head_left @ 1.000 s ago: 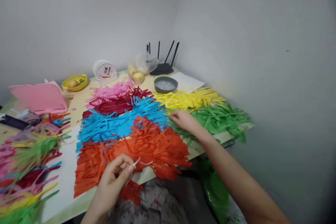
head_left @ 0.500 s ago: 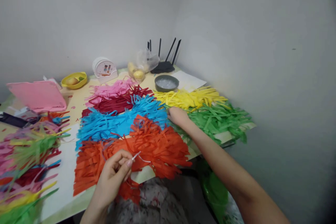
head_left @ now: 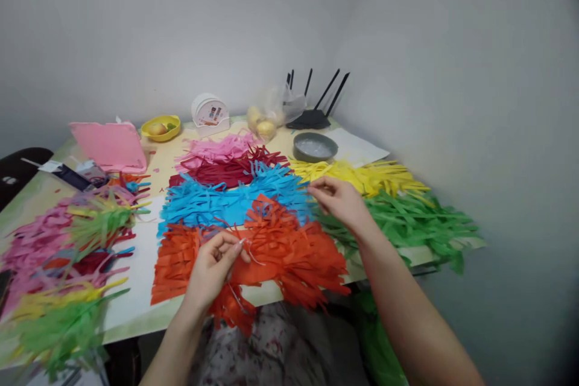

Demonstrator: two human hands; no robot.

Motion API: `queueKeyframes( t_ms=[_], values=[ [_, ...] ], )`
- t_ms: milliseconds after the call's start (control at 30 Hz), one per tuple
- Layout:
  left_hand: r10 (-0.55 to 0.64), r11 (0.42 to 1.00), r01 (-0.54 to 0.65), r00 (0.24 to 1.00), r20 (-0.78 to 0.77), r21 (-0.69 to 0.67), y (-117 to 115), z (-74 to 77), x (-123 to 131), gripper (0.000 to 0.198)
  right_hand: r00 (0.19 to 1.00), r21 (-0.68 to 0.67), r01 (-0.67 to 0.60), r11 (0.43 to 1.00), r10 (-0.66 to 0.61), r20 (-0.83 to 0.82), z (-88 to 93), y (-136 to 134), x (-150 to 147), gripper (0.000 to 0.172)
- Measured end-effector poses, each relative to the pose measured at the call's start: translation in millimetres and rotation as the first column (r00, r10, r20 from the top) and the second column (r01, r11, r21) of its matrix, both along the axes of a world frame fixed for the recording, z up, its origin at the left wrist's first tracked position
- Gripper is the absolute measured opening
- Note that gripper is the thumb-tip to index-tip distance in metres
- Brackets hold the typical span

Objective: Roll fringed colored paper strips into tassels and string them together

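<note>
Now the left hand pinches a thin white wire tie over the orange cut-paper strips, the right hand narrow-fingered, perhaps nipping among the green paper strips; the label on the white round tub is unreadable.

Left hand pinched, right hand forward

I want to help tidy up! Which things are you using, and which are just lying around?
In use: white tie, held by left hand; green paper strips, at right hand; orange paper strips.
Lying about: router, grey bowl, yellow bowl, bag of fruit, pink case.
</note>
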State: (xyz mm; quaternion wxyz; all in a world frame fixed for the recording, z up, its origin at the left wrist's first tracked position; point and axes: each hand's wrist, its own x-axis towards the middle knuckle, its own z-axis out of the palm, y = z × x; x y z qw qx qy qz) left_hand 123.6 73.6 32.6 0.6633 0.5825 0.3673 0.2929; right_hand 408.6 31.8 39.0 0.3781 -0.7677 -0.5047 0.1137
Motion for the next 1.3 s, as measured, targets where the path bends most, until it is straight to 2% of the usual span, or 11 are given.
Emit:
queueKeyframes(
  t_ms=[33,133,267,500,633,767,933,1067,1167,1233,1300],
  values=[
    [0.010,1.000,-0.010,1.000,0.014,0.002,-1,1.0,2,0.032,0.978,0.039,-0.090,0.995,0.096,-0.183,3.8,-2,-16,0.024],
    [-0.034,0.998,0.038,0.996,0.083,-0.045,-5,3.8,9,0.032,0.705,0.235,-0.315,0.919,0.393,-0.591,13.9,-5,-69,0.026],
    [-0.081,0.981,0.117,0.972,0.222,-0.153,-7,4.7,9,0.035,0.534,0.341,-0.401,0.850,0.519,-0.667,19.2,-2,-118,0.026],
    [0.040,0.992,-0.004,0.955,0.293,-0.123,-8,3.7,-15,0.037,0.343,0.263,-0.619,0.740,0.557,-0.756,19.5,0,-128,0.032],
    [0.047,0.996,-0.025,0.956,0.288,-0.080,-9,4.2,-24,0.031,0.400,0.136,-0.733,0.667,0.584,-0.706,27.9,-2,-129,0.028],
    [0.013,0.998,0.005,0.968,0.250,-0.069,-10,5.6,-29,0.030,0.491,0.088,-0.751,0.654,0.643,-0.588,31.7,-1,-131,0.020],
    [0.037,0.998,-0.044,0.988,0.147,0.046,-11,12.4,-33,0.023,0.812,0.194,-0.559,0.806,0.579,-0.070,28.5,-6,-135,0.016],
    [0.011,0.999,-0.017,0.992,0.128,0.048,-12,16.7,-37,0.021,0.719,0.255,-0.690,0.678,0.599,0.353,22.4,-12,-141,0.024],
    [0.011,1.000,-0.014,0.983,0.181,0.015,-11,15.9,-37,0.023,0.770,0.274,-0.635,0.722,0.568,0.289,16.6,-14,-144,0.021],
    [0.041,0.999,-0.044,0.978,0.205,0.011,-10,13.6,-35,0.027,0.841,0.284,-0.527,0.801,0.539,0.042,13.4,-13,-147,0.017],
    [0.087,0.995,-0.096,0.976,0.197,0.039,-11,10.5,-31,0.030,0.827,0.303,-0.447,0.842,0.518,-0.219,10.8,-11,-151,0.013]
  ],
)
